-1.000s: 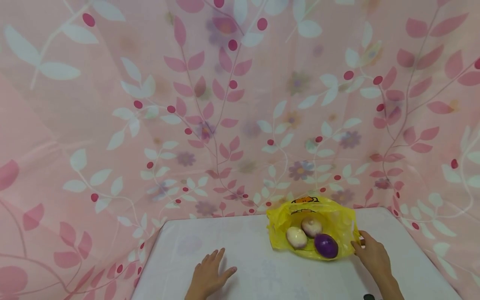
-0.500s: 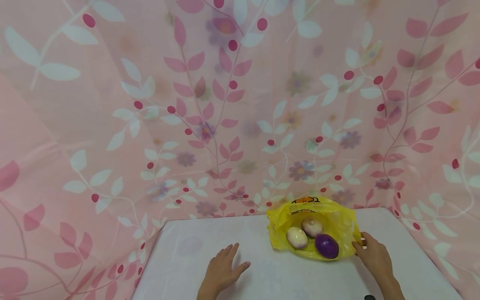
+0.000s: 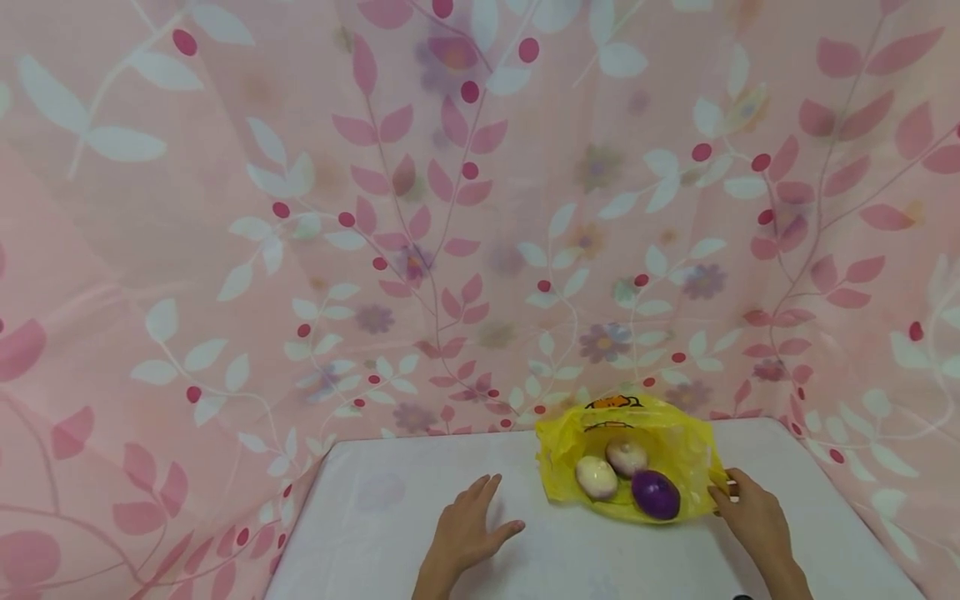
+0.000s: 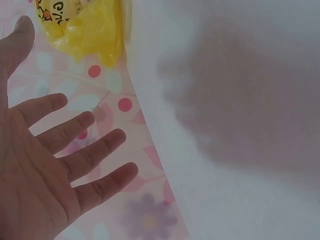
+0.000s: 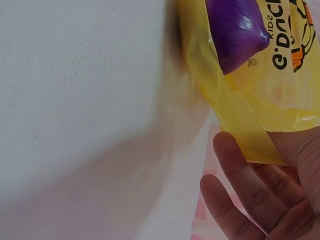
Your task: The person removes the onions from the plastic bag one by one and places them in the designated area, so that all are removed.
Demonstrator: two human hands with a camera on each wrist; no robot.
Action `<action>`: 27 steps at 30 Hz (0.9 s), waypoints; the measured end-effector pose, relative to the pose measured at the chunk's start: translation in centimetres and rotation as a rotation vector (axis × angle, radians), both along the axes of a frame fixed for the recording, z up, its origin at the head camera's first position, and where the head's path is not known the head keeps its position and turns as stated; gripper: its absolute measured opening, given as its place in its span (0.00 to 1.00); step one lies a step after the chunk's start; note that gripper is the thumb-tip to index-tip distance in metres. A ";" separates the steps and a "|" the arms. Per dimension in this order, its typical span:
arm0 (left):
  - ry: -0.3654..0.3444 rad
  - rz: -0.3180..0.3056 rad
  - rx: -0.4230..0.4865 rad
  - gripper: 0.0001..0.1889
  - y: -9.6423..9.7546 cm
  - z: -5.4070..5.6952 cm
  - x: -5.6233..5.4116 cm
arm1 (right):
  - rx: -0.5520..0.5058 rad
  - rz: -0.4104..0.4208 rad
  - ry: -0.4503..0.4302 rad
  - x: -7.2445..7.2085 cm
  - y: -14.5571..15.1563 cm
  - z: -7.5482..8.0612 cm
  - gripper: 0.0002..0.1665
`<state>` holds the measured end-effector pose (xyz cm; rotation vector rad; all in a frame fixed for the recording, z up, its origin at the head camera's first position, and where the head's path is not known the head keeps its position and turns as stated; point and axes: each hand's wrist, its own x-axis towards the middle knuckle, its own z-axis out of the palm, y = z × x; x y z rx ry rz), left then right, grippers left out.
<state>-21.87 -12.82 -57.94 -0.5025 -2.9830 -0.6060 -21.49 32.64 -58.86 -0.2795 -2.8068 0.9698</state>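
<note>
A yellow plastic bag point(image 3: 557, 473) lies on the white table with its mouth facing me. In the mouth are a glossy purple onion point(image 3: 656, 495) and two pale, purple-tinged round vegetables, one at the front left point(image 3: 597, 477) and one behind point(image 3: 626, 456). My right hand point(image 3: 756, 517) pinches the right edge of the bag between thumb and fingers; the right wrist view shows the film point(image 5: 250, 137) caught there beside the onion point(image 5: 237, 35). To the left of the bag, my left hand point(image 3: 467, 527) hovers over the table, fingers spread and holding nothing.
The white table point(image 3: 360, 517) runs back to a pink, leaf-patterned curtain point(image 3: 480, 250), which also closes off both sides. The bag sits close to the table's back edge. A small dark object point(image 3: 742, 597) shows at the bottom, near my right forearm.
My left hand has moved right and slightly forward, closer to the bag, its fingers still spread. My right hand keeps its pinch on the bag's edge, and the vegetables lie as before.
</note>
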 end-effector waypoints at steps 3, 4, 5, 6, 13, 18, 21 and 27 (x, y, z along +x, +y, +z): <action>0.035 -0.005 0.006 0.48 0.6 0.0 -0.3 | 0.006 0.002 0.009 0.0 0.1 0.0 0.24; 0.047 -0.008 0.010 0.48 0.8 0.0 -0.4 | 0.006 0.001 0.010 -0.1 0.1 -0.1 0.24; 0.060 -0.011 0.014 0.48 1.0 0.0 -0.4 | 0.008 0.001 0.014 -0.1 0.1 -0.1 0.24; 0.070 -0.011 0.016 0.47 1.2 0.0 -0.5 | 0.009 0.002 0.013 -0.1 0.2 -0.1 0.24; 0.092 -0.014 0.069 0.46 2.6 0.3 -1.0 | 0.007 0.012 0.009 -0.1 0.3 -0.4 0.24; 0.062 -0.014 0.085 0.47 3.8 0.3 -1.4 | -0.002 0.005 0.000 -0.2 0.3 -0.4 0.25; 0.078 -0.026 0.101 0.46 4.4 0.2 -1.4 | -0.003 0.009 -0.013 -0.3 0.2 -0.3 0.25; 0.110 -0.081 0.164 0.40 5.9 0.6 -1.7 | 0.003 -0.001 -0.028 -0.1 0.1 0.0 0.27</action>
